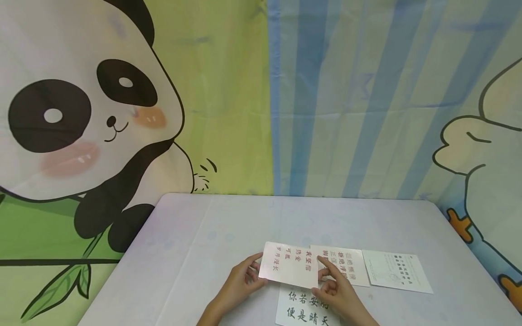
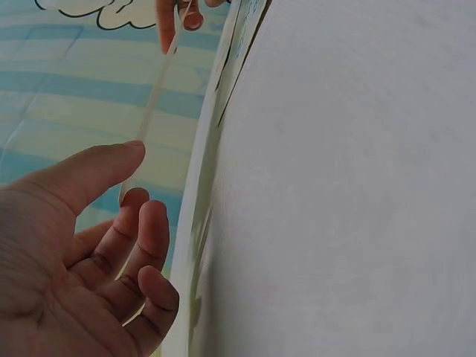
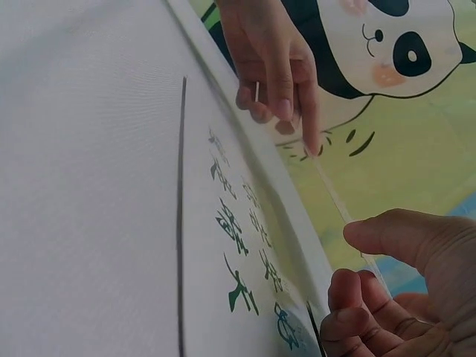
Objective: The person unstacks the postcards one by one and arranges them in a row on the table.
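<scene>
A pale pinkish card [image 1: 285, 271] with red handwritten-style characters is held above the table, turned so its writing runs sideways. My left hand [image 1: 240, 283] pinches its left edge between thumb and fingers. At the opposite edge, my right hand [image 1: 338, 292] grips the card the same way. Both wrist views show the card nearly edge-on as a thin strip. Partly hidden below it lies a white card [image 1: 295, 314] with dark green characters. Behind the right hand is another card [image 1: 356, 267] with red and grey writing, partly covered.
A white card [image 1: 399, 271] with small dark print lies farthest right, meeting the red-and-grey one at its edge. The pale table [image 1: 195, 253] reaches back to a curtain [image 1: 228, 113] with a cartoon panda. Blue stripes fill the curtain's right part.
</scene>
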Tool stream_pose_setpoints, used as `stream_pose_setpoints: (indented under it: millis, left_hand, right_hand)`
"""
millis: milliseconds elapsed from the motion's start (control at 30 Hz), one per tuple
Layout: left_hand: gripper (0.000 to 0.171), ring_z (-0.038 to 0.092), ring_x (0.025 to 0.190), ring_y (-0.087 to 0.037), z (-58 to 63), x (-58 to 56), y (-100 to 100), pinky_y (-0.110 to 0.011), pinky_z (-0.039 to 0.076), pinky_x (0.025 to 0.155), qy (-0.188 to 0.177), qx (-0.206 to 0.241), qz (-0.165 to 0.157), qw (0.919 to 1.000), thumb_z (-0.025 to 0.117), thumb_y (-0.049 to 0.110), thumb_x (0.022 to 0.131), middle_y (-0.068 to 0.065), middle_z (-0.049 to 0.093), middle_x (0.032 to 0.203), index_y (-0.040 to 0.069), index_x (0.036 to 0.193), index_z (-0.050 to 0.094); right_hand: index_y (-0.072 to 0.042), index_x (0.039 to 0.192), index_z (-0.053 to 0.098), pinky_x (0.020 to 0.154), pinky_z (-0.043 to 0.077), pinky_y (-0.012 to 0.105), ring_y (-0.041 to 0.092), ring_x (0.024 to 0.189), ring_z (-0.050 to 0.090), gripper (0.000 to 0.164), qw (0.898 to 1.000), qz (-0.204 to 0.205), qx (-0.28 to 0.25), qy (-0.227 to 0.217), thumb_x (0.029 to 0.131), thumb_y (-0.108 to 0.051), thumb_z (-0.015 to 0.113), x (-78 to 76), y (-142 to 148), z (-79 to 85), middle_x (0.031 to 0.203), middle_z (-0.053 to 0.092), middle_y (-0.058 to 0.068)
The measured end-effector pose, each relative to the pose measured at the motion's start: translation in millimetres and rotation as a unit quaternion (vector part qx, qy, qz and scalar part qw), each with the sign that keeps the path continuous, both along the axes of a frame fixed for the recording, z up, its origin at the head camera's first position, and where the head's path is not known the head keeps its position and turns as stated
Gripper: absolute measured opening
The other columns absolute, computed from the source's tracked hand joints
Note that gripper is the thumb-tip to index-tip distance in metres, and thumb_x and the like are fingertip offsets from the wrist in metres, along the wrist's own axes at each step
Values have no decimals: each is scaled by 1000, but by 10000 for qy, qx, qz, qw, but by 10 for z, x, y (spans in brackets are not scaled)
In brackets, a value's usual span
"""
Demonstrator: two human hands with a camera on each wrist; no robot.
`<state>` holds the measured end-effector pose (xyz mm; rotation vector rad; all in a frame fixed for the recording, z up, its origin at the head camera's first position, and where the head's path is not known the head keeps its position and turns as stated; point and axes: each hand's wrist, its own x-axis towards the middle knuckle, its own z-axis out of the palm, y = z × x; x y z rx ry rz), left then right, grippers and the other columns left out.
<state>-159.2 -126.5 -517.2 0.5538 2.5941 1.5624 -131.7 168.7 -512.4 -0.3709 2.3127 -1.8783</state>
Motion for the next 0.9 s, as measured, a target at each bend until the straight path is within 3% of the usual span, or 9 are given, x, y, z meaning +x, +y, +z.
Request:
stream_pose_setpoints:
  millis: [400,633,900]
  left_hand:
    - [57,54,76,-3,-25,-35,-42,-19,46,64,-41,105,362,9993,79,16,82,0,59,96,4,133,55]
    - [49,53,78,-4,23,-40,-55,-18,46,64,-109,248,537,9982,75,12,85,-3,60,97,2,129,57]
    - [49,54,78,-5,-5,-52,-58,-18,46,64,-301,440,635,9966,76,18,85,-3,61,98,3,128,59]
  right_hand:
    - [8,147,29,59,48,18,3,64,54,73,9997,-112,-114,-166,86,0,69,-68,-87,9,109,51,17]
    - [7,142,41,57,47,19,4,60,53,64,9986,-427,134,-266,86,-1,71,-102,-126,21,105,56,14]
    - [6,139,46,52,45,20,6,55,51,61,9951,-769,191,-589,85,-2,72,-133,-185,28,104,59,11]
